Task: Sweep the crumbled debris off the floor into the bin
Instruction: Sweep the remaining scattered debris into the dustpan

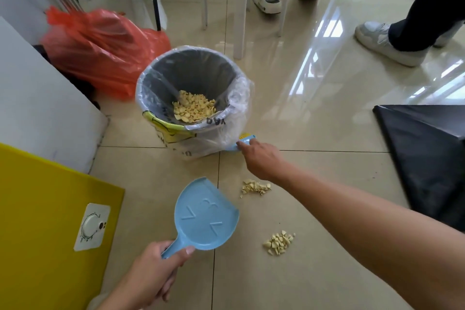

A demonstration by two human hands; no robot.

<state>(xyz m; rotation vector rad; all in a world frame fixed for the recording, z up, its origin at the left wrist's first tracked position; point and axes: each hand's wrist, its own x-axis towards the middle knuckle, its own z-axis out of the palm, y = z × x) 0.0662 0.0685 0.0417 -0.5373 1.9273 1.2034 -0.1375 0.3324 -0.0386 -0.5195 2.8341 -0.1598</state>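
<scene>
A grey bin [161, 75] lined with clear plastic stands on the tiled floor and holds a heap of yellow crumbs [193, 108]. My left hand [156, 274] grips the handle of a light blue dustpan [205, 216], which is empty and held just above the floor. My right hand [261, 158] reaches to the foot of the bin and closes on a small blue brush [242, 143] with yellow bristles. Two little piles of yellow debris lie on the tiles: one [255, 187] under my right wrist, one [279, 243] nearer me.
An orange plastic bag [100, 50] lies behind the bin. A white panel [37, 98] and a yellow board [45, 221] line the left side. A black sheet [427, 158] covers the floor at right. White chair legs [240, 7] and two people's feet [387, 43] stand beyond.
</scene>
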